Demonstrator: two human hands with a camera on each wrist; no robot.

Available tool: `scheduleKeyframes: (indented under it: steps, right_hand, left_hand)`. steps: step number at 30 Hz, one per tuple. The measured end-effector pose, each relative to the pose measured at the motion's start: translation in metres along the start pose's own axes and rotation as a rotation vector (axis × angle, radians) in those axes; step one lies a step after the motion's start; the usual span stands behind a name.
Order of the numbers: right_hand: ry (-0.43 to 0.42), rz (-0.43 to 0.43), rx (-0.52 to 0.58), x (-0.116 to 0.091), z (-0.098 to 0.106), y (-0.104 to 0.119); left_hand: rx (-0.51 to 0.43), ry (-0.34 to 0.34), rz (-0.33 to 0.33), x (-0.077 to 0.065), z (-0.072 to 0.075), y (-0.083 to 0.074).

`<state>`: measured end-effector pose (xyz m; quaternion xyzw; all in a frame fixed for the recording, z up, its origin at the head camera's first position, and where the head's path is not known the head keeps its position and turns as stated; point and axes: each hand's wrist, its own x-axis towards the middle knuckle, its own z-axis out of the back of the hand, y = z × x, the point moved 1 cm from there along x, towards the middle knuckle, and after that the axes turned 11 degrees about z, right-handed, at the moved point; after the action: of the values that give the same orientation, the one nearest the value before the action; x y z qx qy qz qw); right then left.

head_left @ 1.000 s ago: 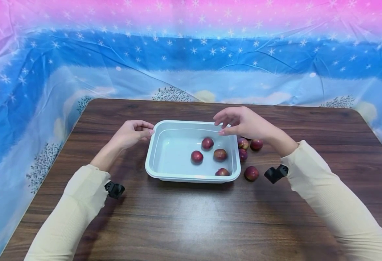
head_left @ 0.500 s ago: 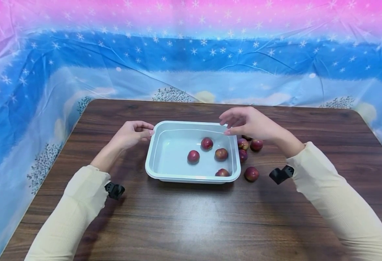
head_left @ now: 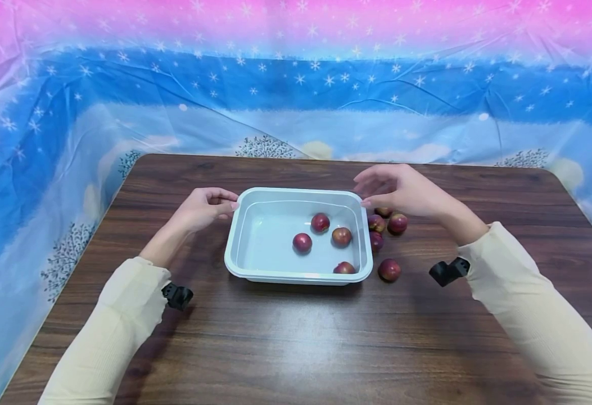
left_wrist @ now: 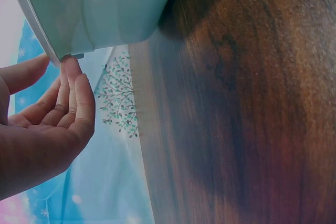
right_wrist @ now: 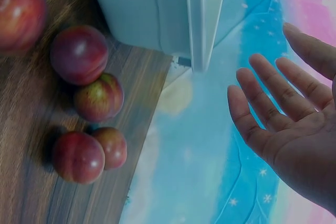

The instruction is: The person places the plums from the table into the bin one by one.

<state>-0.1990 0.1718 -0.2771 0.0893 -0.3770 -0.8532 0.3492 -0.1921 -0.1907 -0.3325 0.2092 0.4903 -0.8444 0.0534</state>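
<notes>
**Left hand (head_left: pixel 202 209) pinching, right hand (head_left: pixel 399 190) spread and free**

The pale, glossy, rectangular plastic tray (head_left: pixel 265 236) sits on the dark wood-grain table (head_left: pixel 296 349), with four round, red-purple plums (head_left: pixel 302 243) inside: one near the middle, the others towards one, three and half past four. Five more plums lie on the table just outside the tray's three o'clock wall. At the ten o'clock corner, the left hand's thumb and fingertips pinch the rim. The right hand hangs near the two o'clock corner, fingers parted, holding nothing.

The step in hand looks like a gap between fruit transfers, the tray being steadied. Moving another plum would call for lowering the right hand and closing its fingers round one, without nudging its neighbours.

No brand, label or writing can be read; the pink-and-blue cloth backdrop (head_left: pixel 296 95) bears only snowflake and tree prints.
</notes>
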Motion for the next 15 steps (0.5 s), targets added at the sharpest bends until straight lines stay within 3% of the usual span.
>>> scheduleKeyframes:
  steps: [15]
  right_hand:
    - [-0.051,-0.026,-0.019,-0.02,0.012,-0.013]
  left_hand:
    - [0.002,-0.002,0.002,-0.001,-0.001,0.001]
